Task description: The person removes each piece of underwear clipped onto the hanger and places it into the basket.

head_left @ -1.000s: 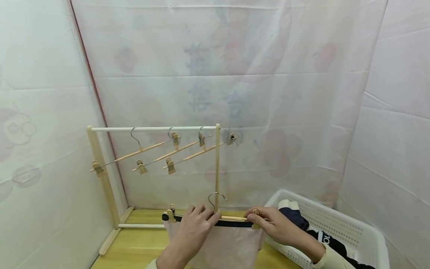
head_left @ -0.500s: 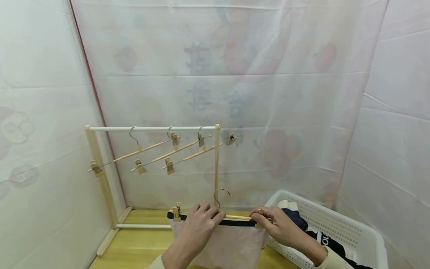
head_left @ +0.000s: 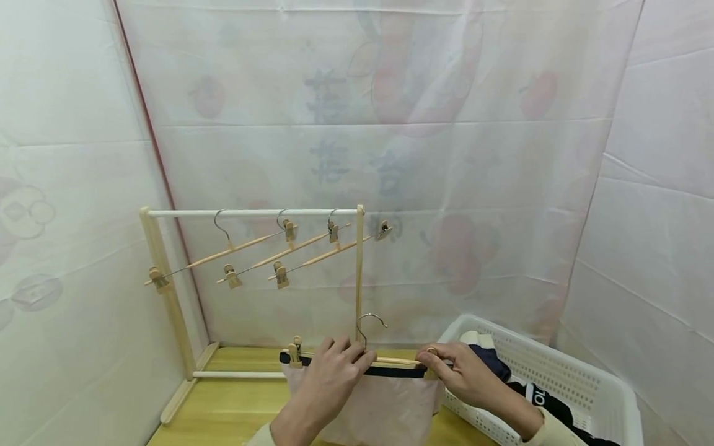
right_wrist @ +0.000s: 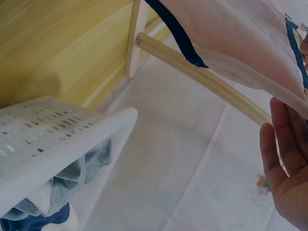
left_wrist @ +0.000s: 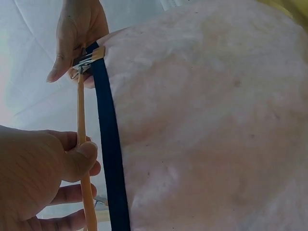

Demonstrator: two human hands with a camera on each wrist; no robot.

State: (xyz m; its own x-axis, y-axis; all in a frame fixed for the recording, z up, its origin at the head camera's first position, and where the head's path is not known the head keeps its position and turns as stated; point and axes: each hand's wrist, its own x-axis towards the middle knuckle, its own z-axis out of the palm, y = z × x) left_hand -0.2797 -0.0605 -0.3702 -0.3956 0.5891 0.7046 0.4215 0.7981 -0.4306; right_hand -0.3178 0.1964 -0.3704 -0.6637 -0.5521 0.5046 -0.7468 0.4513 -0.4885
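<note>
A wooden clip hanger (head_left: 397, 361) with a metal hook holds a pale pink garment (head_left: 385, 406) by its dark navy band (left_wrist: 109, 139). My left hand (head_left: 333, 379) pinches the hanger's bar near the middle, thumb over the wood in the left wrist view. At the bar's right end, my right hand (head_left: 464, 373) pinches the wooden clip (left_wrist: 98, 53) with thumb and forefinger; the clip sits over the band. The left clip (head_left: 295, 353) also sits on the band. In the right wrist view the garment's navy-trimmed lower edge (right_wrist: 180, 36) hangs loose.
A wooden rack (head_left: 359, 279) with a white rail (head_left: 256, 214) stands behind to the left. Three bare clip hangers (head_left: 231, 249) hang from it. A white perforated basket (head_left: 610, 387) with dark clothes (head_left: 489, 362) stands at the right on the yellow tabletop (head_left: 217, 412).
Both hands, with the hanger and the garment, have shifted slightly to the right, and the hook has tipped a little rightward. Both hands keep their hold.
</note>
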